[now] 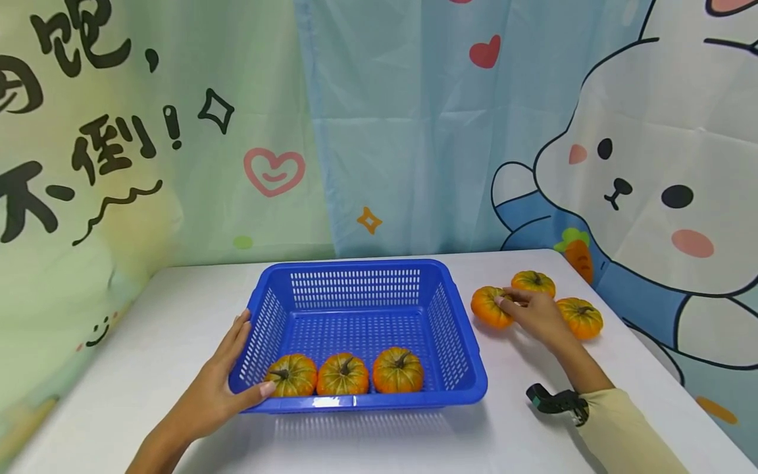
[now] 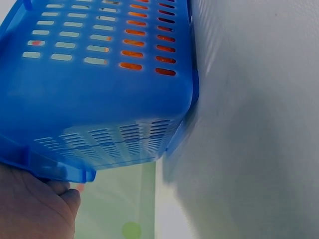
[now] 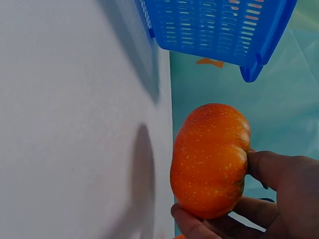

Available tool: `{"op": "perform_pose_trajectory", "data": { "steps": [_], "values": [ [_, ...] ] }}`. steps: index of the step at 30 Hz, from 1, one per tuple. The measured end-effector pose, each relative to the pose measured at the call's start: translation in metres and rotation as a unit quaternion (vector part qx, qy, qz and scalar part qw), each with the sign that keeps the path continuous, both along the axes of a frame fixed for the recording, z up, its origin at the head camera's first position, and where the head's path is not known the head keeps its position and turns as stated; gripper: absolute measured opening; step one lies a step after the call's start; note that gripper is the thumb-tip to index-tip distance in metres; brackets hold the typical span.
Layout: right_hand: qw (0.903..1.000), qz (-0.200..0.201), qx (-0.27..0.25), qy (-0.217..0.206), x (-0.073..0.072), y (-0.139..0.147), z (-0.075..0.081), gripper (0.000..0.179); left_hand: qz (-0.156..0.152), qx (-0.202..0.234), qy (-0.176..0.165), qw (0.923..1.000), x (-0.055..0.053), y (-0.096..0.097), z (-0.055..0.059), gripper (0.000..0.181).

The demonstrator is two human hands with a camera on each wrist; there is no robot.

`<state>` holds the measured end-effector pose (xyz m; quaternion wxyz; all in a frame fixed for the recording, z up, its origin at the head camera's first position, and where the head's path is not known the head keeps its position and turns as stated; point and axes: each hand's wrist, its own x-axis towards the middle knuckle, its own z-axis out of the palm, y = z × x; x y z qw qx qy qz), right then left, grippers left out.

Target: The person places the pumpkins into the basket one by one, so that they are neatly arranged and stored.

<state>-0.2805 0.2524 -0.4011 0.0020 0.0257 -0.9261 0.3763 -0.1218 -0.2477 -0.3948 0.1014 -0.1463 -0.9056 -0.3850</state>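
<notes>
A blue plastic basket (image 1: 385, 399) with slotted walls stands on the table. My left hand (image 1: 210, 388) holds its left front corner, thumb over the front rim beside a pumpkin and fingers along the outer left side. In the left wrist view the hand (image 2: 37, 206) shows at the basket's rim. Three small orange-and-green pumpkins (image 1: 343, 374) sit in a row along the basket's front wall. To the right of the basket, my right hand (image 1: 535, 318) grips another pumpkin (image 1: 488, 309). The right wrist view shows this pumpkin (image 3: 212, 159) between thumb and fingers, raised off the white surface.
Two more pumpkins lie on the table's right side, one behind my right hand (image 1: 533, 282) and one right of it (image 1: 580, 317). The white table (image 1: 195, 289) ends at a printed curtain (image 1: 403, 164). A dark wrist device (image 1: 559, 401) sits at my right cuff.
</notes>
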Motion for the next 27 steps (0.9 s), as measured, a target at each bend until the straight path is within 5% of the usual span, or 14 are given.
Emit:
{"op": "perform_pose_trajectory", "data": {
  "steps": [16, 27],
  "values": [
    [0.9963, -0.008, -0.064, 0.056, -0.002, -0.019, 0.016, 0.063, 0.001, 0.002, -0.002, 1.0, 0.003, -0.001, 0.003, 0.099],
    [0.9934, -0.002, -0.076, 0.087, 0.001, -0.033, 0.042, 0.063, 0.0, -0.001, -0.006, 1.0, 0.001, 0.0, 0.002, 0.099]
  ]
}}
